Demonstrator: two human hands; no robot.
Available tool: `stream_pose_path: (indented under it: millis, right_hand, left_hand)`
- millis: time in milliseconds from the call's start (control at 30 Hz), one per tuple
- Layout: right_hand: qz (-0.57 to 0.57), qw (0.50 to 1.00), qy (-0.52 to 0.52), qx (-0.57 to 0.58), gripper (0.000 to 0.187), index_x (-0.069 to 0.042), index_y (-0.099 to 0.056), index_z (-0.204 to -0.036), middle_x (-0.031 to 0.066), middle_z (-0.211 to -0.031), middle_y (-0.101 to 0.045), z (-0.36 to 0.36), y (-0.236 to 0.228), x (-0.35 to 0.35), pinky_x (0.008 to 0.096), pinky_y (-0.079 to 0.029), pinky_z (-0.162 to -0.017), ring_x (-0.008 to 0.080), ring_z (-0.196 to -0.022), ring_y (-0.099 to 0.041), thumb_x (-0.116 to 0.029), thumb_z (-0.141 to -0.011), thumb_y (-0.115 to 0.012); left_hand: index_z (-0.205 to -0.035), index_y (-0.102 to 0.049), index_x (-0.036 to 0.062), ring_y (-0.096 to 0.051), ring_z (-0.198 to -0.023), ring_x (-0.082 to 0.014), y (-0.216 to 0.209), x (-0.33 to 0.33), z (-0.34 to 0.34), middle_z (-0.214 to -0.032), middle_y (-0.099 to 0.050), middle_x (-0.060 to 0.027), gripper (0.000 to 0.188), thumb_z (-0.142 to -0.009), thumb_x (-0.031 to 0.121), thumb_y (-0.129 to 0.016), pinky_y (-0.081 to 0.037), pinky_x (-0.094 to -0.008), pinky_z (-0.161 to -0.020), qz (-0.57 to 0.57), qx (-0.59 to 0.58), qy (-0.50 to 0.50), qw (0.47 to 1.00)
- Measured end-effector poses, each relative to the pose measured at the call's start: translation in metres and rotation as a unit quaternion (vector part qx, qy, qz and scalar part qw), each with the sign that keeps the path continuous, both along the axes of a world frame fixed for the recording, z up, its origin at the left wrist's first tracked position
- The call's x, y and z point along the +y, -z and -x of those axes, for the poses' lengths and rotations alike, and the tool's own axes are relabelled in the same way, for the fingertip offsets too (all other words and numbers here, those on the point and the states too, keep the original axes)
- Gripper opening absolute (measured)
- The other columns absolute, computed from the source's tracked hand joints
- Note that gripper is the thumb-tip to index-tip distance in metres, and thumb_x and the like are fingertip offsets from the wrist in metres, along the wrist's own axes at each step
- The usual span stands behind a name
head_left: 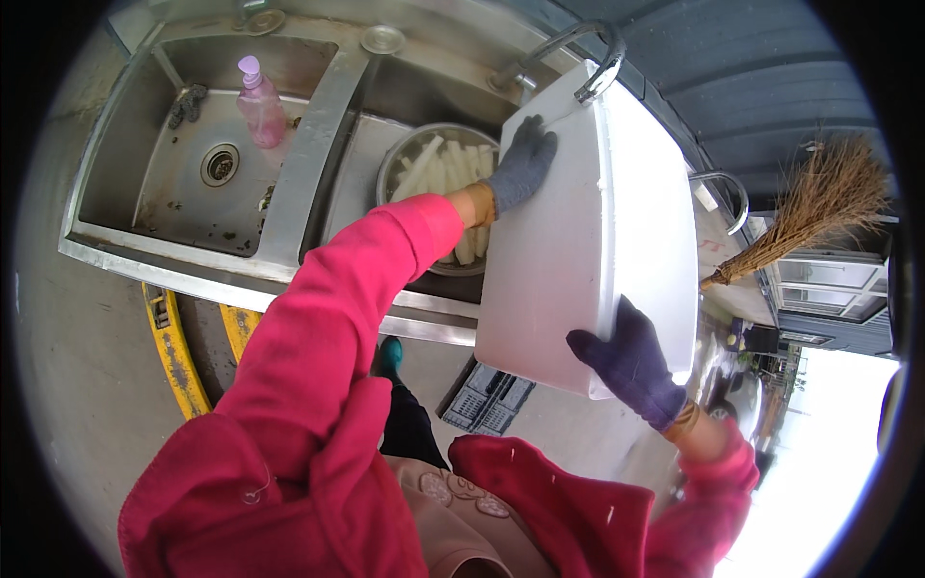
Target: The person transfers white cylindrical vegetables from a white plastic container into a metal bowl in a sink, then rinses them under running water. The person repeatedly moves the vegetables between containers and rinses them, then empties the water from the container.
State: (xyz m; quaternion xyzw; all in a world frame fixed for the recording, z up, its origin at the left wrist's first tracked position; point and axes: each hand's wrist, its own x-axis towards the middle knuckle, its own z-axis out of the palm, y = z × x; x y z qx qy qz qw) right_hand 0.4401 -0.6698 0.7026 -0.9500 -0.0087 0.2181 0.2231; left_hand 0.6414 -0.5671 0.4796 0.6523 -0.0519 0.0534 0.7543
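A large white box (549, 260), which looks like foam, stands tilted over the right side of the sink. My left hand (523, 166), in a grey knitted glove, lies against its left face with fingers stretched out. Lower down, my right hand (631, 368), in a dark purple-grey glove, grips the near edge of the box, the thumb on one face and the fingers on another. Beneath my left wrist, a round metal basin (389, 171) holds pale peeled sticks (434, 173), perhaps a vegetable. My left arm and the box partly hide the basin.
In the left sink bowl (164, 207) stand a pink pump bottle (260, 111) and a dark scrubber (187, 106). A curved metal faucet (609, 63) reaches over the box top. To the right is a twig broom (805, 217). A grey plastic crate (489, 397) and yellow metal bars (175, 352) lie below.
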Motion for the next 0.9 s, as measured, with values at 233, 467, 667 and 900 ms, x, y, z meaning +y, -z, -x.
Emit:
stream_pose_path:
  millis: [233, 467, 667, 900]
  right_hand:
    - [-0.040, 0.998, 0.042, -0.001, 0.045, 0.007, -0.054, -0.101, 0.0221, -0.081, -0.066, 0.008, 0.003, -0.010, 0.0387, -0.055, -0.068, 0.0321, -0.074, -0.069, -0.028, -0.079, -0.072]
    - [0.009, 1.000, -0.014, 0.006, 0.049, 0.007, -0.052, -0.105, 0.0224, -0.083, -0.067, 0.031, -0.003, -0.004, 0.0391, -0.055, -0.067, 0.0335, -0.075, -0.069, -0.029, -0.080, -0.072]
    - [-0.050, 0.999, 0.015, -0.004, 0.046, 0.008, -0.054, -0.105, 0.0231, -0.086, -0.067, 0.020, 0.017, 0.000, 0.0391, -0.054, -0.073, 0.0321, -0.079, -0.069, -0.028, -0.081, -0.071]
    - [-0.042, 0.999, 0.030, -0.004, 0.045, 0.007, -0.056, -0.104, 0.0214, -0.086, -0.068, 0.009, 0.027, 0.013, 0.0388, -0.055, -0.072, 0.0315, -0.079, -0.070, -0.028, -0.081, -0.071]
  left_hand:
    - [-0.147, -0.027, -0.0015, -0.025, -0.139, -0.0474, -0.042, -0.024, 0.039, -0.148, -0.028, -0.0333, 0.064, -0.100, 0.039, -0.040, -0.020, -0.0462, -0.116, -0.064, -0.274, -0.047, 0.958]
    - [-0.142, -0.033, -0.0066, -0.029, -0.138, -0.0441, -0.040, 0.015, -0.041, -0.146, -0.033, -0.0327, 0.071, -0.100, 0.050, -0.034, -0.023, -0.0424, -0.115, -0.032, -0.091, 0.002, 0.995]
    - [-0.148, -0.027, -0.0005, -0.021, -0.142, -0.0425, -0.022, -0.008, 0.049, -0.152, -0.026, -0.0275, 0.061, -0.101, 0.036, -0.040, -0.017, -0.0462, -0.117, -0.034, -0.143, 0.014, 0.989]
    - [-0.151, -0.020, 0.0026, -0.017, -0.144, -0.0416, -0.022, 0.003, 0.090, -0.155, -0.019, -0.0258, 0.064, -0.101, 0.036, -0.041, -0.016, -0.0447, -0.118, -0.035, -0.249, 0.022, 0.968]
